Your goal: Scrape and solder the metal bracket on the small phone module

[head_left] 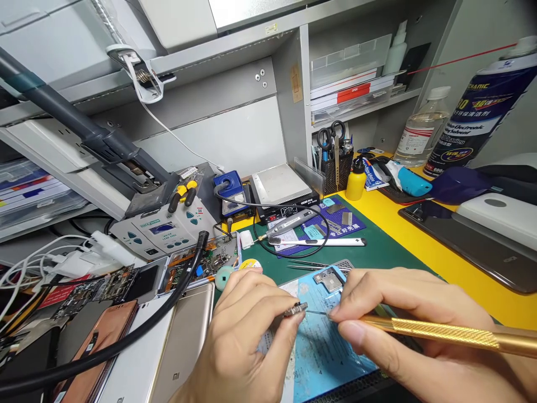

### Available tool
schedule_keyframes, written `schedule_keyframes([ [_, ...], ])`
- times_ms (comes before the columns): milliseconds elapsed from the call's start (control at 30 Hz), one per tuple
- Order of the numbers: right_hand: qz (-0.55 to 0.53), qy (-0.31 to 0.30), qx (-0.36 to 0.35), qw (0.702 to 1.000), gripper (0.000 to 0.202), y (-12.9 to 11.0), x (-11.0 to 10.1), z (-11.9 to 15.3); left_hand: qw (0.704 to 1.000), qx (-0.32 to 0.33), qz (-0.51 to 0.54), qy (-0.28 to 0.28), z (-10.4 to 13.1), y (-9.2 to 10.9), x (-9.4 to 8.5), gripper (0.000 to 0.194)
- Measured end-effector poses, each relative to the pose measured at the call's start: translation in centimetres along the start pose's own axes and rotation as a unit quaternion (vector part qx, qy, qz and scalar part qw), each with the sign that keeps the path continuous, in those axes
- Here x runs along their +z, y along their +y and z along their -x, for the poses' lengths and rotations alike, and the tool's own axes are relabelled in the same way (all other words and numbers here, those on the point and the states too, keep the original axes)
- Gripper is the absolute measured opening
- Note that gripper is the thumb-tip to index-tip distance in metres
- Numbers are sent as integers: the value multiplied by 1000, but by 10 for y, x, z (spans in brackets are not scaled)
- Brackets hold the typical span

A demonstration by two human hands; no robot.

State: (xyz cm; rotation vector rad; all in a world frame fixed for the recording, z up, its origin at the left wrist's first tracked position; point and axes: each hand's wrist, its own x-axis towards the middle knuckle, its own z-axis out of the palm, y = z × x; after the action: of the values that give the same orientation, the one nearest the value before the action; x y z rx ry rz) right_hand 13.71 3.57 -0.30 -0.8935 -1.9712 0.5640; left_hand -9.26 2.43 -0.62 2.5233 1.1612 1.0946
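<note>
My left hand pinches a small metallic electronic part between thumb and forefinger. My right hand grips a slim gold hand tool with a knurled handle, held like a pen. Its thin dark tip points left and reaches close to the part's right side; whether they touch is hard to tell. Beneath both hands lies a light-blue printed sheet. On its upper end rests a small silver and dark component, just left of my right hand's knuckles. Tweezers lie behind the hands.
A black hose crosses several phones at left. Behind stand a rework station and a blue soldering iron holder. A white brush and grey pen-shaped tool lie on the green mat. A yellow bottle stands beyond.
</note>
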Motion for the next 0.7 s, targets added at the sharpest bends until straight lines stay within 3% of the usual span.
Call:
schedule_keyframes([
  [500,14,17,-35,999,19,4,1,8,1000,-4,11,-12,3,-1,2,23],
  [667,-13,10,-131,991,28,3,2,5,1000,10,-5,-16,4,-2,4,26],
  [700,16,13,-89,996,30,4,2,3,1000,14,-10,-15,4,-2,5,26],
])
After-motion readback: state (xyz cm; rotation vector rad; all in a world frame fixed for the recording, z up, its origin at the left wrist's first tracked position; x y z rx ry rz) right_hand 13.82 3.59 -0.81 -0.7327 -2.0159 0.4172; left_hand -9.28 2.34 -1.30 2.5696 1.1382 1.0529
